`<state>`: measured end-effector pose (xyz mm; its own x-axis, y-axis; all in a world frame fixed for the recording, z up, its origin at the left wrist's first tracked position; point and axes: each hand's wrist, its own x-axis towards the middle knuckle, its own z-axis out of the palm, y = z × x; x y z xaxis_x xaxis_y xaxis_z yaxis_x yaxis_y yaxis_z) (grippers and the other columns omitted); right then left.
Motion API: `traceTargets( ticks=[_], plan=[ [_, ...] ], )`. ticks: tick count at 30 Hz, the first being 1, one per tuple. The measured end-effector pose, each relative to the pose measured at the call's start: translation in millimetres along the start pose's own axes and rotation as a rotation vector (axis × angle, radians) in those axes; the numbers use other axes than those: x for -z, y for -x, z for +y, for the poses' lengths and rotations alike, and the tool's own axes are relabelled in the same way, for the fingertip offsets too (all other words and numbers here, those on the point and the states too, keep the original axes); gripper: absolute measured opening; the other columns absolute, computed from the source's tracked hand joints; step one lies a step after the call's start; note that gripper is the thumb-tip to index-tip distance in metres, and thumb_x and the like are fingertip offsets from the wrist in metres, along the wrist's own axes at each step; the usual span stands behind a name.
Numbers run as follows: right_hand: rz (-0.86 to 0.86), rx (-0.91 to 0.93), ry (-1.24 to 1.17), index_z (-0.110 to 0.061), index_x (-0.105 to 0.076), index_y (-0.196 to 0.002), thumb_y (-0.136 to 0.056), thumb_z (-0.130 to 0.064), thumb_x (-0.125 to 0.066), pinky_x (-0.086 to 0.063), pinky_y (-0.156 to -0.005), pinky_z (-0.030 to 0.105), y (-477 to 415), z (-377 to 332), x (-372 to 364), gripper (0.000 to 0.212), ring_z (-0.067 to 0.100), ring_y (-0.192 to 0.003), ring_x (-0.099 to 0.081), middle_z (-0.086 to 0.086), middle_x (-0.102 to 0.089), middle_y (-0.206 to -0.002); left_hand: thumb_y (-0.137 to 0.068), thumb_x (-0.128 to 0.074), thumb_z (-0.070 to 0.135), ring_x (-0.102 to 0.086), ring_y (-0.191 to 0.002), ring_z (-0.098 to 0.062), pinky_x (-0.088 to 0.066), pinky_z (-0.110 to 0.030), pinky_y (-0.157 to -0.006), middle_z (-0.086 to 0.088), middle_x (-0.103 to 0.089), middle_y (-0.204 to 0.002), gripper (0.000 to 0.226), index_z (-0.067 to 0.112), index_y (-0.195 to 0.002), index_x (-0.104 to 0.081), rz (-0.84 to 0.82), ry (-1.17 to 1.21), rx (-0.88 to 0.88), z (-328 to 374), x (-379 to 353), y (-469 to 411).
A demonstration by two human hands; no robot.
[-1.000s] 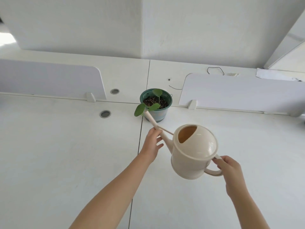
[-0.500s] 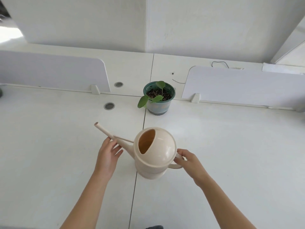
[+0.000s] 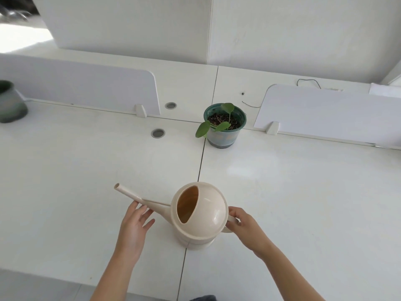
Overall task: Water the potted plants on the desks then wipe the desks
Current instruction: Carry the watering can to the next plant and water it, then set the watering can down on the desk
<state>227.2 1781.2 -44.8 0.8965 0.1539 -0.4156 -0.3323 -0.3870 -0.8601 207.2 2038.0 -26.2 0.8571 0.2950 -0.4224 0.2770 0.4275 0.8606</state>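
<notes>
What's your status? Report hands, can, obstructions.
Right hand grips watering can handle. Left hand open, fingers against spout. Can upright, short of potted plant. Nothing between them.

The watering can looks like smooth cream plastic with a soft sheen on its dome. The desk is white, smooth and faintly glossy, catching a pale reflection. The plant pot seems plastic, with a shiny green rim; the soil in it is dark, rough and crumbly, the leaves smooth. The dividers look matt white, smooth and even
</notes>
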Motion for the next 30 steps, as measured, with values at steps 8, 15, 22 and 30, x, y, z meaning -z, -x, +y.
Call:
traceTargets(
  ticks=[8,15,22,30],
  plan=[
    [-0.006,0.002,-0.043,-0.012,-0.053,-0.090,-0.087,-0.011,-0.055,-0.044,-0.090,0.029,3.7,-2.3,0.2,0.004,0.019,-0.111,-0.053,-0.002,-0.045,-0.134,-0.096,-0.040,0.015,-0.051,-0.114,-0.027,-0.038,-0.044,-0.097,-0.007,-0.053,-0.125,0.035,0.021,-0.130,-0.044,0.064,-0.116,0.035,-5.9,3.5,4.7],
    [0.099,0.106,-0.121,-0.030,-0.053,-0.098,-0.085,-0.006,-0.056,-0.039,-0.094,0.028,3.0,-17.4,23.7,0.028,0.010,-0.119,-0.046,-0.009,-0.053,-0.121,-0.094,-0.043,0.013,-0.060,-0.096,-0.031,-0.045,-0.039,-0.087,-0.013,-0.066,-0.098,0.019,0.010,-0.103,-0.060,0.167,-0.299,-0.085,5.7,-10.9,28.4],
    [0.179,0.149,-0.157,-0.033,-0.052,-0.094,-0.087,-0.003,-0.052,-0.037,-0.083,0.021,-29.4,-43.7,53.5,0.031,0.013,-0.118,-0.047,-0.005,-0.053,-0.117,-0.093,-0.044,0.009,-0.063,-0.084,-0.023,-0.047,-0.028,-0.073,-0.006,-0.067,-0.088,0.020,0.016,-0.089,-0.062,0.074,-0.347,-0.204,39.1,-58.9,-10.0],
    [0.370,0.153,-0.214,-0.018,-0.044,-0.128,-0.087,-0.003,-0.048,-0.035,-0.085,0.027,-120.1,-89.8,81.1,0.043,0.017,-0.127,-0.040,0.003,-0.042,-0.139,-0.092,-0.047,0.016,-0.056,-0.099,-0.017,-0.045,-0.029,-0.086,-0.007,-0.060,-0.113,0.022,0.012,-0.111,-0.058,-0.047,-0.370,-0.240,63.8,-155.0,-120.1]
  ],
)
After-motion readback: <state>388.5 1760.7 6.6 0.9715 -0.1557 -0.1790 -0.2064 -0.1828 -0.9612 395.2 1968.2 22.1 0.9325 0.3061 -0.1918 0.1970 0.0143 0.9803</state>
